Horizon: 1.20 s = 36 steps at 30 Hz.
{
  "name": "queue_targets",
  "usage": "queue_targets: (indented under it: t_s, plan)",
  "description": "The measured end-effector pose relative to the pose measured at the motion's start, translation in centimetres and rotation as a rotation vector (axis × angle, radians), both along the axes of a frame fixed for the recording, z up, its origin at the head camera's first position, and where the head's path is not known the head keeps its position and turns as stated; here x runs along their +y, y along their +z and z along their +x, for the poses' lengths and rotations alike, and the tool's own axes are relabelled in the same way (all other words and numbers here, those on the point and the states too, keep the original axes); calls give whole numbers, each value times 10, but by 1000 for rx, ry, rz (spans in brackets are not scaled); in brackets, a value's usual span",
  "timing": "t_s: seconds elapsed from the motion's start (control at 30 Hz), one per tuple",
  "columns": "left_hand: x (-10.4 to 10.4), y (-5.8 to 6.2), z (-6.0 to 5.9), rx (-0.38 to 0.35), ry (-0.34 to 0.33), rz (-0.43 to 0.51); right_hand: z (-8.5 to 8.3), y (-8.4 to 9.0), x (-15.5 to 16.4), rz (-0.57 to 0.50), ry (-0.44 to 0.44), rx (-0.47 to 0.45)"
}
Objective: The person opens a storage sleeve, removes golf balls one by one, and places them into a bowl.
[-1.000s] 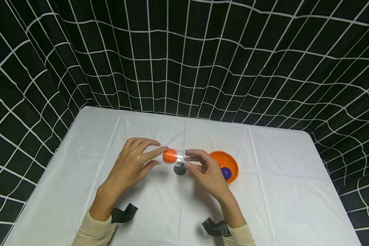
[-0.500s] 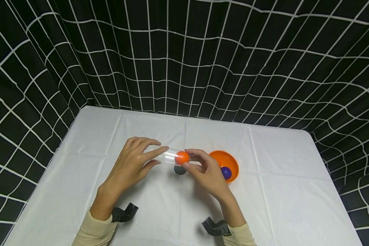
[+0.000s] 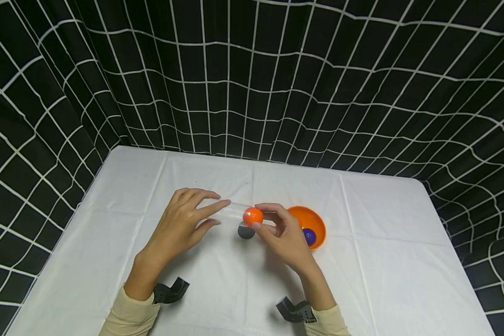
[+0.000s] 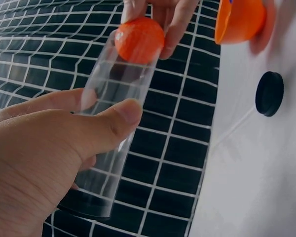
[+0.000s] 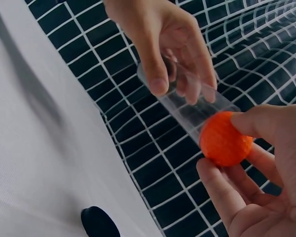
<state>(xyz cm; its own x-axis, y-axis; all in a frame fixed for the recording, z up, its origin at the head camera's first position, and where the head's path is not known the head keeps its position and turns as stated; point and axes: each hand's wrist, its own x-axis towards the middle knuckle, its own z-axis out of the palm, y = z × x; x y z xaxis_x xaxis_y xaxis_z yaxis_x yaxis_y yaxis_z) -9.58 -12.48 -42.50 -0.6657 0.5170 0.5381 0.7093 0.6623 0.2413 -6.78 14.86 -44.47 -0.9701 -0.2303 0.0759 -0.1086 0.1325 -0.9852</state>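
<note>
My left hand (image 3: 220,213) holds a clear plastic tube (image 3: 232,212) level above the white table, thumb under it and fingers over it. An orange ball (image 3: 253,216) sits at the tube's right mouth, and my right hand (image 3: 258,216) pinches it between thumb and fingers. In the left wrist view the tube (image 4: 113,113) runs away from my thumb to the ball (image 4: 139,39). The right wrist view shows the ball (image 5: 224,138) against the tube's end (image 5: 187,111). A black round cap (image 3: 245,232) lies on the table just below the ball.
An orange bowl (image 3: 315,217) with a purple ball (image 3: 308,236) in it stands right behind my right hand. A white cloth (image 3: 382,242) covers the table. A black curtain with a white grid (image 3: 252,84) hangs close around the back and sides.
The orange ball has travelled rightward through the tube, from near my left fingers to the right mouth, where my right fingers now pinch it. The left hand has barely moved.
</note>
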Motion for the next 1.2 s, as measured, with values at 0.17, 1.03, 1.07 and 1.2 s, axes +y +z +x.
queue_targets:
  t_s: [0.17, 1.03, 1.07, 1.2]
  plan:
    - [0, -1, -1, -13, 44, 16, 0, 0, 2, -26, -29, 17]
    - [-5, -7, -3, -178, 119, 53, -1, 0, 12, -98, -148, 35]
    - [-6, -7, -4, -181, 117, 58, -1, 0, 13, -96, -156, 39]
    - [-7, -9, -5, -186, 113, 90, -5, 1, 15, -83, -173, 58]
